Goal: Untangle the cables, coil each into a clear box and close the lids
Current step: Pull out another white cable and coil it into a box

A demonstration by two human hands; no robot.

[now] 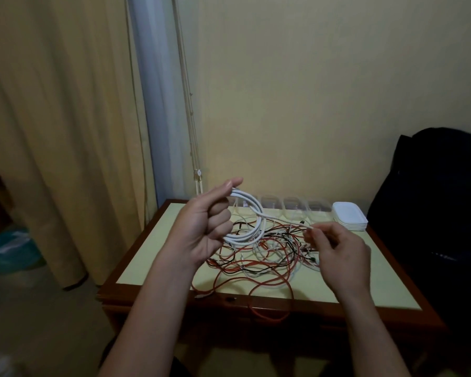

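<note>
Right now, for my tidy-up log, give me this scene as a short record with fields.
left hand: holds the white cable in a coil, raised above the table
right hand: pinches the strand that runs off that coil
tangle: red, black and white cables heaped mid-table; one red loop hangs over the near edge
boxes: clear, in a row at the far edge, lids off
lids: white, stacked right of the boxes
progress: no cable seen in a box

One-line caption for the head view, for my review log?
Left hand holds the half-coiled white cable above the tangled cables; right hand pinches its trailing strand.
</note>
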